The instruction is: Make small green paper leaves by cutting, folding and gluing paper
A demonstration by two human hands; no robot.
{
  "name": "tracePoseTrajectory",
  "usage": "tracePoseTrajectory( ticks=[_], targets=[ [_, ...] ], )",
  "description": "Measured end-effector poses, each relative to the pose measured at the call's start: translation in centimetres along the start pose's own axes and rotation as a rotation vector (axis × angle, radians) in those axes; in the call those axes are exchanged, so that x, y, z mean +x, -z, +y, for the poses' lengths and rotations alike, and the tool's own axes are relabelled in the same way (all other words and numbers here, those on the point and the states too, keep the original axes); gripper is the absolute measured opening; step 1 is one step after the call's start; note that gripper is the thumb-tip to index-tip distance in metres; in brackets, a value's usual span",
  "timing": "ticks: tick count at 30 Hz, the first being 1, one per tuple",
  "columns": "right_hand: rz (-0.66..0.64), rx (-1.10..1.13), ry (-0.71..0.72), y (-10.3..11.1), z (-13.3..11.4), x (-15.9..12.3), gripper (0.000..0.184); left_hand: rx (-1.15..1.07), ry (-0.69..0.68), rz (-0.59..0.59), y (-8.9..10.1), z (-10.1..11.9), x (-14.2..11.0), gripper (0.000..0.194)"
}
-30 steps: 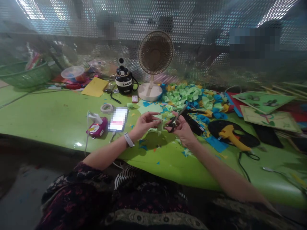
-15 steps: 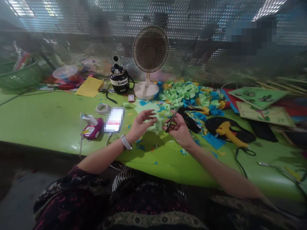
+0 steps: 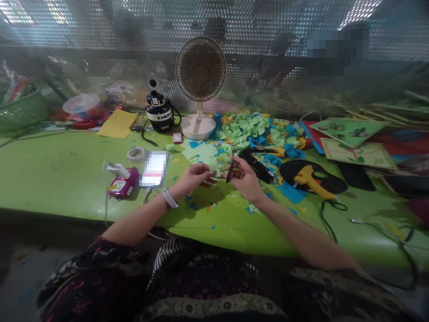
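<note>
My left hand (image 3: 196, 178), with a white watch band (image 3: 170, 198) at its wrist, pinches a small piece of light green paper (image 3: 213, 167) over the middle of the table. Close by on its right, my right hand (image 3: 246, 180) has its fingers around dark scissors (image 3: 230, 170). The scissors are seen nearly edge-on, so how far the blades are apart is unclear. More light green paper (image 3: 198, 153) lies flat just beyond my left hand. Blue, yellow and green scraps (image 3: 191, 203) are strewn beneath both hands.
Behind my hands, folded paper pieces (image 3: 248, 127) are heaped beside a fan (image 3: 200, 69). To the left are a lit phone (image 3: 154, 169), a purple power socket (image 3: 124, 184), a tape roll (image 3: 136, 154) and a black bottle (image 3: 159, 114). A yellow glue gun (image 3: 313, 181) lies right.
My left fingers spread apart half a second ago and now close on the green paper. The scissors have turned in my right hand to a more edge-on angle. The view has shifted right.
</note>
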State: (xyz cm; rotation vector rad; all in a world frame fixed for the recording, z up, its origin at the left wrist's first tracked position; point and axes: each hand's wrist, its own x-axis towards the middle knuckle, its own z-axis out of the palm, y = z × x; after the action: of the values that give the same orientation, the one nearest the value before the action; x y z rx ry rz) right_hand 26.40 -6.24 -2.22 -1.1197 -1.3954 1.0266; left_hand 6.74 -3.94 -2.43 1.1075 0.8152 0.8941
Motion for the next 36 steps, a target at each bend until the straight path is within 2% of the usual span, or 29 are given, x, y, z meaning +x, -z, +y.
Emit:
tracePoseTrajectory(
  ticks=[4, 7, 13, 23, 36],
  targets=[
    [-0.045, -0.068, -0.093, 0.2, -0.5, 0.0, 0.065, -0.077, -0.063, 0.115, 0.1, 0.6, 0.2, 0.054],
    [-0.134, -0.1, -0.188, 0.2, -0.8, -0.1, 0.063, -0.133, -0.142, 0.191, 0.3, 0.9, 0.2, 0.053],
    [-0.276, -0.11, -0.31, 0.1, -1.2, -0.3, 0.061, -0.156, -0.201, 0.245, 0.6, 1.4, 0.1, 0.05],
    [-0.368, -0.152, -0.284, -0.4, -0.8, -0.9, 0.049, -0.189, -0.192, 0.302, 0.1, 1.4, -0.1, 0.048],
    [-0.346, -0.168, -0.278, -0.6, -0.5, -0.9, 0.047, -0.142, -0.15, 0.288, -0.6, 1.4, -0.6, 0.044]
  ],
)
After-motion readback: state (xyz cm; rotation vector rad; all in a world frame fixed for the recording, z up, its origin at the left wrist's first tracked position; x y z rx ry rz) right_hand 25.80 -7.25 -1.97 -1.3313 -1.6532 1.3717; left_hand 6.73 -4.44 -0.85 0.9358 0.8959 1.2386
